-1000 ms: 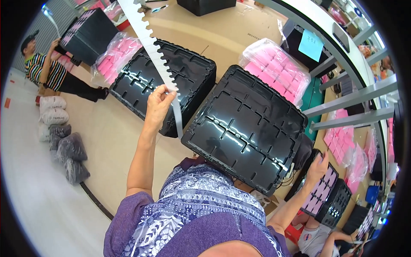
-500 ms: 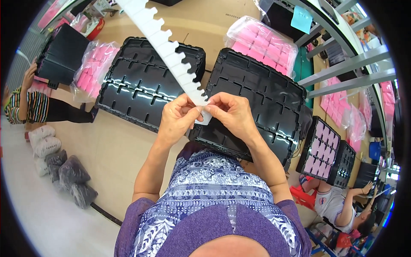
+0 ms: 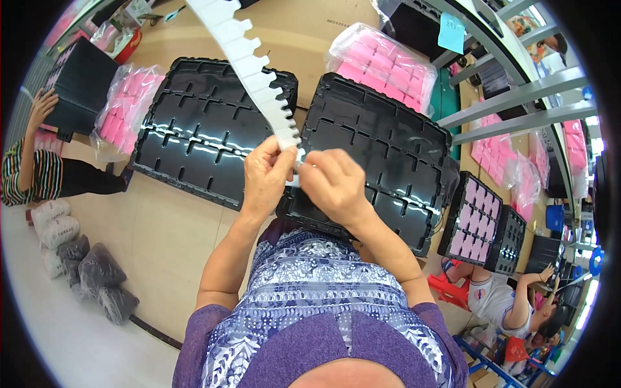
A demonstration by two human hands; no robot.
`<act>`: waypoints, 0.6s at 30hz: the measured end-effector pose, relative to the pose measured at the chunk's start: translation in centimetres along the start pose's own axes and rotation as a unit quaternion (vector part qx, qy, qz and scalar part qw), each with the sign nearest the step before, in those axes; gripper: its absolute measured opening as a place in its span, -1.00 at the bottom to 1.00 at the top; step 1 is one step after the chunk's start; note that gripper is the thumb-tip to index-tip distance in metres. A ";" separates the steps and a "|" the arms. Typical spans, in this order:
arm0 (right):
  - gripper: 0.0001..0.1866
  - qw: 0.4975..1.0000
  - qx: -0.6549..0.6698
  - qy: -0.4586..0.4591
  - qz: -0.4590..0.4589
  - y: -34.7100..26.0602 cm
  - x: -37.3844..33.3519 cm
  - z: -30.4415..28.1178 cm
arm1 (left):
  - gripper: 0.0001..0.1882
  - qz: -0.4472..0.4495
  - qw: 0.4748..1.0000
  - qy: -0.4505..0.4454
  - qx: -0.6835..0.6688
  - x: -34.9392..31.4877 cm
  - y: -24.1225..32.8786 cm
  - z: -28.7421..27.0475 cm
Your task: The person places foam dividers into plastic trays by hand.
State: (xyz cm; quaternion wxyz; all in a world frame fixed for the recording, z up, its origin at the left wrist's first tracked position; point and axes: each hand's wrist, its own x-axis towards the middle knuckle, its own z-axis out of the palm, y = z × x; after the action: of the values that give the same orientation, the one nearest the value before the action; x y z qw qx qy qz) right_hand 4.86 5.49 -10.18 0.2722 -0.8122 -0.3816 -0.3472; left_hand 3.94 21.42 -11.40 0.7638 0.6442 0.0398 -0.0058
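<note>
A long white strip with notched teeth along one edge (image 3: 251, 64) rises from my hands toward the upper left, above two black trays. Its lower part is pinched between the thumb and fingers of my left hand (image 3: 266, 178). Close beside it, my right hand (image 3: 335, 184) is closed, with its fingers curled at the strip's lower end and slightly blurred. What those fingertips grip is hidden. Beneath my hands lies the right black tray (image 3: 381, 132), with raised ribs and slots. The left black tray (image 3: 194, 119) lies alongside.
Pink pieces in clear plastic (image 3: 385, 61) lie behind the right tray, and another pink bag (image 3: 129, 107) lies at left. A co-worker (image 3: 39, 158) handles a black box (image 3: 81, 87). Another person (image 3: 508, 301) sits at lower right near a tray of pink pieces (image 3: 475, 220).
My right hand has gone from a spread pinch on the strip to a curled, closed shape beside its lower end. My left hand keeps its pinch. The whole view has shifted slightly.
</note>
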 end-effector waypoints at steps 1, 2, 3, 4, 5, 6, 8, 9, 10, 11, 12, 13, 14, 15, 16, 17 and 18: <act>-0.82 0.999 0.007 0.022 -0.045 0.2 -0.2 0.4 | -0.88 -0.001 1.000 -0.006 -0.002 0.1 0.0 0.3; -0.82 0.999 0.001 0.022 -0.043 0.6 -0.1 0.3 | -0.88 0.023 0.999 0.030 -0.008 0.0 0.1 0.6; -0.84 0.998 0.030 0.016 -0.048 0.9 -0.1 0.3 | -0.88 0.046 0.997 0.066 -0.016 -0.1 0.2 0.8; -0.84 0.996 0.063 0.010 -0.055 1.2 0.0 0.3 | -0.87 0.069 0.995 0.066 0.013 -0.4 -0.3 0.3; -0.84 0.996 0.063 0.008 -0.055 1.7 0.4 0.2 | -0.86 0.107 0.991 0.063 0.046 -0.3 -1.3 -0.5; -0.86 0.983 0.153 0.010 0.098 2.8 1.1 0.0 | -0.85 0.134 0.987 0.077 0.041 -0.1 -1.8 -0.6; -0.87 0.926 0.201 -0.025 0.318 6.6 1.9 -0.4 | -0.84 0.158 0.983 0.088 0.032 0.0 -2.1 -0.8; -0.86 0.906 0.168 -0.059 0.383 9.8 2.1 -0.3 | -0.83 0.083 0.994 0.044 -0.053 -0.3 -2.2 -1.1; -0.85 0.904 0.130 -0.102 0.395 13.0 1.3 0.3 | -0.83 0.008 0.990 -0.004 -0.139 -0.3 -2.2 -1.2; -0.84 0.897 0.088 -0.143 0.408 15.7 0.4 0.9 | -0.83 -0.015 0.991 -0.037 -0.125 -0.2 -2.0 -1.0; -0.84 0.898 0.086 -0.141 0.409 16.8 0.2 1.5 | -0.82 -0.018 0.993 -0.054 -0.105 -0.2 -2.3 -0.9; -0.82 0.895 0.057 -0.184 0.403 17.4 0.3 1.9 | -0.82 -0.021 0.994 -0.069 -0.086 -0.3 -2.6 -0.9; -0.80 0.889 0.028 -0.225 0.398 17.8 0.3 2.2 | -0.82 -0.021 0.993 -0.069 -0.088 -0.2 -2.7 -0.7; -0.80 0.889 0.025 -0.226 0.398 17.9 0.2 2.4 | -0.83 -0.016 0.993 -0.076 -0.085 -0.1 -2.7 -0.5; -0.80 0.899 -0.007 -0.221 0.378 17.5 0.3 2.6 | -0.83 -0.013 0.993 -0.080 -0.082 -0.2 -2.8 -0.4; -0.79 0.908 -0.039 -0.216 0.357 17.2 0.3 2.8 | -0.83 -0.015 0.993 -0.080 -0.084 -0.2 -2.8 -0.3; -0.76 0.907 -0.053 -0.217 0.356 17.3 0.3 2.9 | -0.83 -0.011 0.993 -0.082 -0.084 0.0 -2.9 -0.2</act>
State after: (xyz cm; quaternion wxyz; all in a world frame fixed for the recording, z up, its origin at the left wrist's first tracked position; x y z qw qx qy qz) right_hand 19.96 -2.05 -14.78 0.2446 -0.9626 -0.0983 -0.0617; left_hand 3.78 21.12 -14.28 0.8156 0.5749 -0.0151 -0.0639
